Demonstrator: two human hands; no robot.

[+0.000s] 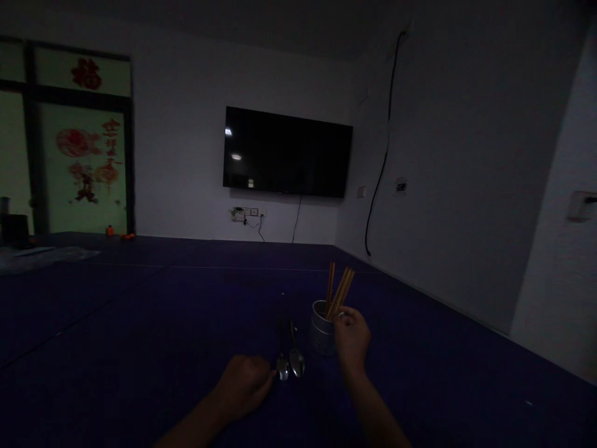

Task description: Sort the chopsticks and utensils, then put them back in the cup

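Note:
A grey cup point(321, 333) stands upright on the dark blue surface, with several wooden chopsticks point(342, 289) leaning in it. At the cup's right rim is my right hand point(352, 339), its fingers bent in a pinch. A small shiny bit shows by the fingertips, but what they grip is not clear. Two metal spoons, a left spoon point(282, 367) and a right spoon point(296, 361), lie side by side left of the cup, bowls towards me. Just left of them my left hand point(247, 382) rests curled closed, the thumb side close to the left spoon's bowl.
The room is dim. A wide blue surface point(186, 311) reaches to the wall, where a television point(286, 152) hangs. Clear plastic point(46, 258) lies far left, near small orange items point(127, 236). A black cable point(388, 143) hangs on the right wall.

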